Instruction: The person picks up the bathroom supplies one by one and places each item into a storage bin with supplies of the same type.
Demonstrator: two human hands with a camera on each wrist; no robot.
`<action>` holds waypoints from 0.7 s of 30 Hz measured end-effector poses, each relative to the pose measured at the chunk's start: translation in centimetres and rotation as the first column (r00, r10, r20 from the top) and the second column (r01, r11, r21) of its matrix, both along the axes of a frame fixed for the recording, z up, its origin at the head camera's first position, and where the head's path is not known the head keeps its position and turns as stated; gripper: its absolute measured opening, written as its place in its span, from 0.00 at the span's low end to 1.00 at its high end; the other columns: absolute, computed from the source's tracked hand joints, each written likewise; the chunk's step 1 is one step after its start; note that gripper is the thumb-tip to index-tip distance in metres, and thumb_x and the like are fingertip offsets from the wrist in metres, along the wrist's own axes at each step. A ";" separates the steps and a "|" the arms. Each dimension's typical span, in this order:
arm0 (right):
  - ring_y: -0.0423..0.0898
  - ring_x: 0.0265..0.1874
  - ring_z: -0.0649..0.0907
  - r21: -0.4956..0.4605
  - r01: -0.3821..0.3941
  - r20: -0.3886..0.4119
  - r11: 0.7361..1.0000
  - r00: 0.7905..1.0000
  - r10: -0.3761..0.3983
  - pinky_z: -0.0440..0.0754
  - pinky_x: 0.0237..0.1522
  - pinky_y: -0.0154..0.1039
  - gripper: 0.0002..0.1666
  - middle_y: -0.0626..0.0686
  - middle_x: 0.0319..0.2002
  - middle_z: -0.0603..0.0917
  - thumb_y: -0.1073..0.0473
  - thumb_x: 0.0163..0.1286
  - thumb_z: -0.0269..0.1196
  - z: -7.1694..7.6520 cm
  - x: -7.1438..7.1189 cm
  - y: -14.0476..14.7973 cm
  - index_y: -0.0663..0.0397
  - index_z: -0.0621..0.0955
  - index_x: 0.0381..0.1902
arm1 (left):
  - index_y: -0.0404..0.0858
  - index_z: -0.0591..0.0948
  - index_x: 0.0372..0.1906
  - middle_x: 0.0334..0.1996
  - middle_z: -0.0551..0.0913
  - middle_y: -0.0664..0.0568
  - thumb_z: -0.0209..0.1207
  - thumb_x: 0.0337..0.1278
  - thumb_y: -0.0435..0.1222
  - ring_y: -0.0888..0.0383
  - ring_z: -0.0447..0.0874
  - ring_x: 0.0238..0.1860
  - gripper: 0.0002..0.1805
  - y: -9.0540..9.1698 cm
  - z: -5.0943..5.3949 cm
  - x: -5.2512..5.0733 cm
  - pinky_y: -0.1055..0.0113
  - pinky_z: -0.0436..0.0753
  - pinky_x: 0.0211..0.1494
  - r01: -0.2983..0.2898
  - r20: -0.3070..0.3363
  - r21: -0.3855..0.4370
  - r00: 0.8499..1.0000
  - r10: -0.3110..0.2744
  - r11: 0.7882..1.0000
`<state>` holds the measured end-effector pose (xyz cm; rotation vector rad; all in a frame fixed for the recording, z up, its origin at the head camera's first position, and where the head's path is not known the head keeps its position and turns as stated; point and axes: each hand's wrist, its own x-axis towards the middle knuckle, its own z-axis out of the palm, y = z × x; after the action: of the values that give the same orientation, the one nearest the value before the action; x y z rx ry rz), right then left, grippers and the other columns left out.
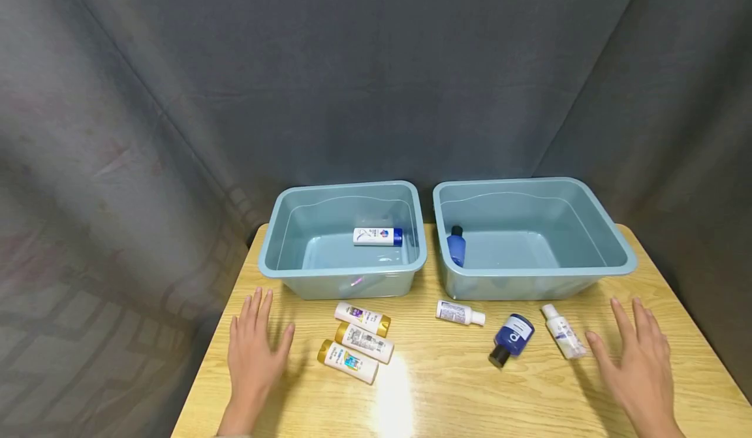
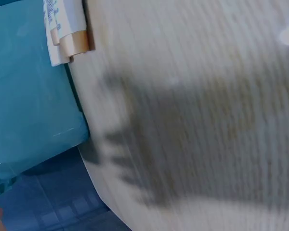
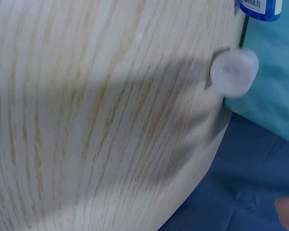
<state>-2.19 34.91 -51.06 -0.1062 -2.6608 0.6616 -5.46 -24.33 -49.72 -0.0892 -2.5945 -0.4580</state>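
The person's two hands are well apart, at either side of the pale wooden table (image 1: 423, 392), fingers stretched and thumbs held wide. The left hand (image 1: 256, 354) hovers over the wood, its shadow falling beside it, and nearest to it lie three white bottles with gold caps. They rest close side by side at a slant: the far one (image 1: 358, 316) has its cap toward the right, while the middle one (image 1: 367, 343) and the near one (image 1: 350, 362) point theirs left. The right hand (image 1: 637, 366) hovers likewise, its thumb near a white bottle with a white cap (image 1: 565, 333) that lies aslant, cap toward the bins. Just left of that I can see a dark blue bottle (image 1: 514, 335), black cap toward the near edge, and further left a second white-capped bottle (image 1: 454, 312), cap to the right. Behind these stand two blue-grey bins next to each other with a narrow gap between. In the left bin (image 1: 346, 284) a white bottle with a blue cap (image 1: 374, 236) lies on the floor; in the right bin (image 1: 534, 272) a blue bottle with a black cap (image 1: 456, 250) sits at the left wall. A dark grey curtain (image 1: 376, 79) hangs behind everything.
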 end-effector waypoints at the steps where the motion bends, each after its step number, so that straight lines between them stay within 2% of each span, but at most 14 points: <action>1: 0.63 0.76 0.43 -0.002 -0.001 -0.002 1.000 1.000 0.001 0.33 0.73 0.60 0.41 0.63 0.78 0.44 0.46 0.76 0.54 0.0 0.0 0.0 0.51 0.53 0.79 | 0.40 0.62 0.75 0.76 0.58 0.43 0.54 0.64 0.53 0.39 0.55 0.73 0.39 0.0 0.1 -0.1 0.43 0.48 0.75 0.000 -0.014 0.008 1.000 0.000 1.000; 6: 0.64 0.76 0.43 -0.012 -0.013 -0.015 1.000 1.000 0.012 0.33 0.73 0.57 0.41 0.62 0.79 0.44 0.48 0.75 0.55 -0.2 0.1 0.1 0.52 0.54 0.79 | 0.40 0.61 0.76 0.75 0.59 0.43 0.54 0.61 0.49 0.41 0.54 0.74 0.40 -0.3 0.5 -0.7 0.50 0.47 0.76 0.015 -0.077 0.041 0.997 -0.011 0.999; 10: 0.65 0.76 0.45 -0.015 -0.026 -0.018 1.000 1.000 0.025 0.33 0.74 0.56 0.41 0.62 0.79 0.44 0.49 0.75 0.55 -0.5 0.2 0.1 0.52 0.55 0.79 | 0.41 0.60 0.77 0.76 0.58 0.45 0.55 0.61 0.47 0.43 0.54 0.75 0.39 -0.3 0.9 -1.2 0.52 0.48 0.77 0.031 -0.089 0.070 0.996 -0.024 0.997; 15: 0.66 0.75 0.46 -0.015 -0.031 -0.020 0.999 0.999 0.031 0.34 0.74 0.55 0.40 0.61 0.79 0.45 0.49 0.75 0.56 -0.6 0.3 -0.1 0.51 0.55 0.79 | 0.43 0.59 0.77 0.76 0.58 0.46 0.59 0.59 0.41 0.45 0.53 0.75 0.41 -0.2 1.5 -1.8 0.46 0.54 0.74 0.034 -0.073 0.158 0.997 -0.023 0.987; 21: 0.65 0.76 0.45 -0.020 -0.036 -0.001 0.999 0.999 0.036 0.33 0.74 0.55 0.41 0.62 0.79 0.44 0.50 0.75 0.55 -0.8 0.5 -0.4 0.51 0.54 0.79 | 0.44 0.60 0.77 0.77 0.57 0.49 0.59 0.60 0.38 0.42 0.55 0.74 0.40 -0.3 1.9 -2.7 0.37 0.60 0.68 0.046 -0.072 0.257 0.997 -0.028 0.965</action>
<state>-1.71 34.55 -51.82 -0.0636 -2.6613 0.7003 -8.21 -24.66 -47.80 -0.0625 -2.4469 -0.7883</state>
